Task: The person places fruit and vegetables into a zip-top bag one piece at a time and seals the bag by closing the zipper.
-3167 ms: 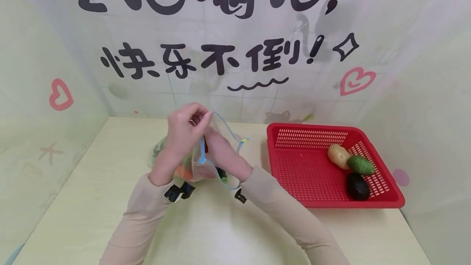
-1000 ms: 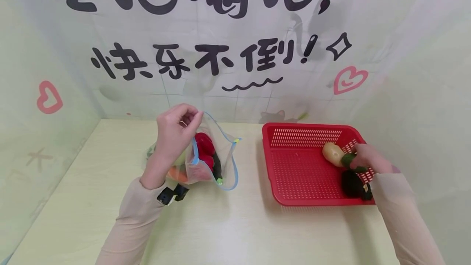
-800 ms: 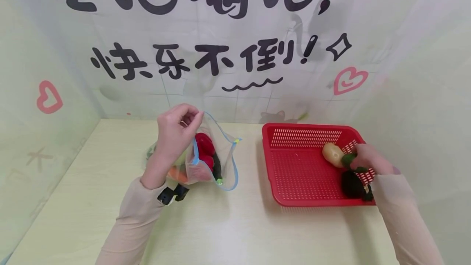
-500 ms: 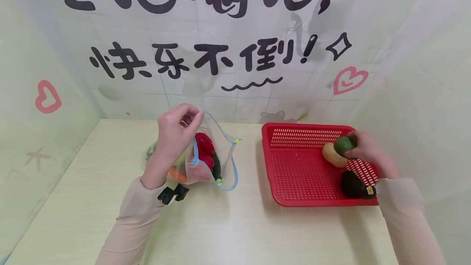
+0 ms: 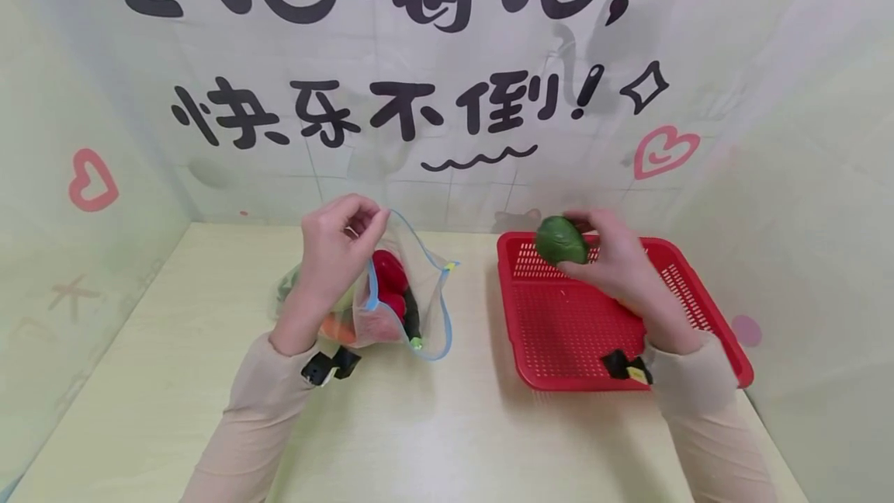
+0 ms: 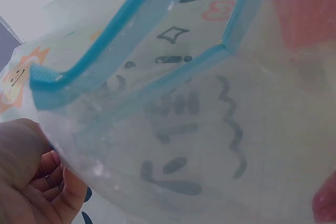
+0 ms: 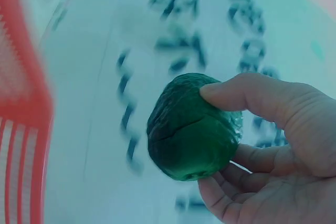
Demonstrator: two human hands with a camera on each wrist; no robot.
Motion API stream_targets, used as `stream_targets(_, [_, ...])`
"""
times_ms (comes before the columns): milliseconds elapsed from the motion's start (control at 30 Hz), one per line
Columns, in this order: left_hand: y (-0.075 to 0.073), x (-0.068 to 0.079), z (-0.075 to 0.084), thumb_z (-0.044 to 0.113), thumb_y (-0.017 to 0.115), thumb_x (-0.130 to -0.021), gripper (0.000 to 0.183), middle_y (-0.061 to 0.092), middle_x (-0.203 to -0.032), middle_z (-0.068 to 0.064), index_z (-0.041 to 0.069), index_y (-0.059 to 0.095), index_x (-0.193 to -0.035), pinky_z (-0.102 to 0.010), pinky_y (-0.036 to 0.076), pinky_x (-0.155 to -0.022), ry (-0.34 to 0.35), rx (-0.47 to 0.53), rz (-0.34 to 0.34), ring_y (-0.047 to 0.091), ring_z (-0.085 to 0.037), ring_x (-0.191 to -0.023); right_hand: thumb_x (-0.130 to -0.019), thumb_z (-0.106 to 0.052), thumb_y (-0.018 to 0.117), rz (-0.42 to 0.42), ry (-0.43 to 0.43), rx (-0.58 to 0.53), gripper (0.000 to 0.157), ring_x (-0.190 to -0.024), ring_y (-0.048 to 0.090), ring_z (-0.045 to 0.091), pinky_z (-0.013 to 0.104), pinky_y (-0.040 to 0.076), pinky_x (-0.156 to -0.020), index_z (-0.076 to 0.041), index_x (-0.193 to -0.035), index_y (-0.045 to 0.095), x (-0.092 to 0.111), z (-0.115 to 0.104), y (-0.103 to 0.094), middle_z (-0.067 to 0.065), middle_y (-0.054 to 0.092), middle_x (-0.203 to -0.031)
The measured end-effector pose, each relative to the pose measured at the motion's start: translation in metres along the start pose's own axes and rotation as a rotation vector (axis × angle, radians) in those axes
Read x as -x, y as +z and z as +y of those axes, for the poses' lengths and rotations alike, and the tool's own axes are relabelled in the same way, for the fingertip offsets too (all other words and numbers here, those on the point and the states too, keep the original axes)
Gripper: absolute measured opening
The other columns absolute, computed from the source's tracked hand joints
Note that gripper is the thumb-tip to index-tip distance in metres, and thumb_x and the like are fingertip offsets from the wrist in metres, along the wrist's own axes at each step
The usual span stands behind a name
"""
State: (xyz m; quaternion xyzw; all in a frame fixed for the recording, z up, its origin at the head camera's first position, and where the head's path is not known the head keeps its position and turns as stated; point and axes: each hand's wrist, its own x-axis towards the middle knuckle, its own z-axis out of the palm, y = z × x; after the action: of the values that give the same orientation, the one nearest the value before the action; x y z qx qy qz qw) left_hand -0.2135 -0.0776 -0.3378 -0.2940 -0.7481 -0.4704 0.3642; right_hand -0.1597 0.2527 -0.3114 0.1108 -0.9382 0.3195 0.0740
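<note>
My left hand [image 5: 342, 251] pinches the blue-trimmed rim of a see-through bag [image 5: 434, 317], keeping its mouth raised and spread. Inside lie a red pepper-like vegetable [image 5: 388, 270], a long dark green vegetable [image 5: 412, 318] with a light green tip, and something orange [image 5: 338, 327]. In the left wrist view the bag's clear wall [image 6: 173, 129] fills most of the picture. My right hand [image 5: 618, 262] grips a rounded, wrinkled green vegetable [image 5: 561, 240] between thumb and fingers, up over the back of the red basket. The right wrist view shows the vegetable [image 7: 191, 129] at the fingertips.
The red plastic basket [image 5: 559, 340] stands on the right of the pale tabletop [image 5: 447, 441]. My right hand and forearm hide its right part. A white printed wall [image 5: 447, 200] rises behind the table, with side walls at left and right.
My right hand left the bag, took the green vegetable from the basket's right side, and has lifted it leftward and up. The left hand keeps its pinch on the bag's rim.
</note>
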Motion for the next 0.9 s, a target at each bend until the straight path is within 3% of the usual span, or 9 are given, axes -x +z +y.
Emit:
stream_targets(167, [0.000, -0.001, 0.000, -0.004, 0.067, -0.080, 0.008, 0.060, -0.066, -0.012, -0.005, 0.063, -0.074, -0.007, 0.042, -0.054, 0.002, -0.006, -0.014, 0.054, -0.017, -0.055, -0.068, 0.002, 0.079, -0.031, -0.169, -0.082, 0.065, -0.104, 0.052, 0.026, 0.042, 0.052, -0.082, -0.003, -0.125, 0.048, -0.006, -0.036, 0.038, 0.012, 0.052, -0.119])
stream_targets(467, [0.000, -0.003, 0.001, -0.006, 0.067, -0.079, 0.008, 0.060, -0.064, -0.011, -0.005, 0.063, -0.073, -0.007, 0.042, -0.054, 0.016, 0.000, -0.006, 0.055, -0.018, -0.052, -0.068, -0.002, 0.080, -0.184, -0.328, -0.166, 0.060, -0.103, 0.050, 0.020, 0.029, 0.050, -0.078, -0.003, -0.121, 0.051, -0.013, -0.079, 0.109, 0.008, 0.053, -0.115])
stream_targets(733, [-0.002, -0.003, 0.002, -0.006, 0.067, -0.079, 0.008, 0.061, -0.064, -0.011, -0.005, 0.062, -0.072, -0.007, 0.042, -0.053, 0.030, -0.004, -0.012, 0.056, -0.018, -0.052, -0.069, -0.006, 0.080, -0.208, -0.363, 0.042, 0.062, -0.106, 0.046, 0.027, 0.032, 0.048, -0.083, 0.001, -0.123, 0.049, -0.024, -0.101, 0.154, 0.015, 0.051, -0.119])
stream_targets(900, [-0.003, -0.002, 0.003, -0.006, 0.066, -0.079, 0.008, 0.061, -0.064, -0.011, -0.005, 0.062, -0.072, -0.008, 0.042, -0.053, 0.036, -0.008, -0.012, 0.057, -0.019, -0.052, -0.073, -0.016, 0.080, -0.232, -0.321, 0.164, 0.061, -0.102, 0.047, 0.026, 0.029, 0.046, -0.080, -0.001, -0.124, 0.050, -0.037, -0.102, 0.171, 0.014, 0.052, -0.120])
